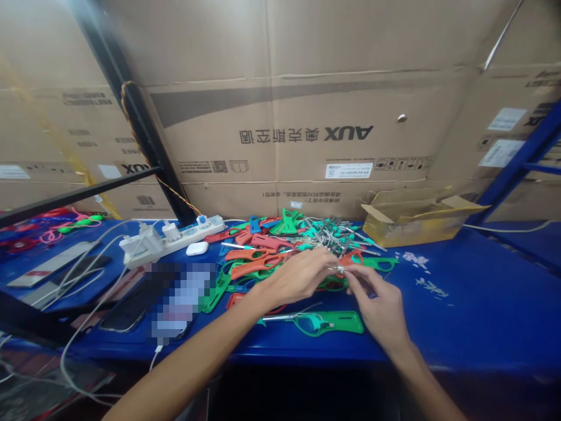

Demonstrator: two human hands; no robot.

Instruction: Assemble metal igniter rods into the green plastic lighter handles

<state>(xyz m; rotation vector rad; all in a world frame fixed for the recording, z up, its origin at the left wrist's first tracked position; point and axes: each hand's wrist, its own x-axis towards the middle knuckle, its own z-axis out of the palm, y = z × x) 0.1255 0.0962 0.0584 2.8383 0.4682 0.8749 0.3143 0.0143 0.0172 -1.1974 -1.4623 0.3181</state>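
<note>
My left hand (pixel 304 273) and my right hand (pixel 379 298) meet over a pile of plastic lighter handles. Between their closed fingertips a small silvery part (pixel 340 269) shows; the fingers cover most of it. Under and behind the hands lie orange lighter handles (pixel 254 266) and green lighter handles (pixel 216 292), with some red and blue ones. Nearest me, below the hands, lies a green handle (pixel 350 322) with a metal tube (pixel 280 318), a teal piece and a thin wire. A heap of metal tubes with teal ends (pixel 335 234) sits behind my hands.
An opened cardboard box (pixel 412 228) stands at the back right. Small white pieces (pixel 414 260) and thin clear pieces (pixel 432 286) lie right on the blue table (pixel 495 304). At left are a power strip (pixel 188 234), a white earbud case (pixel 197 249), phones (pixel 184 301) and cables.
</note>
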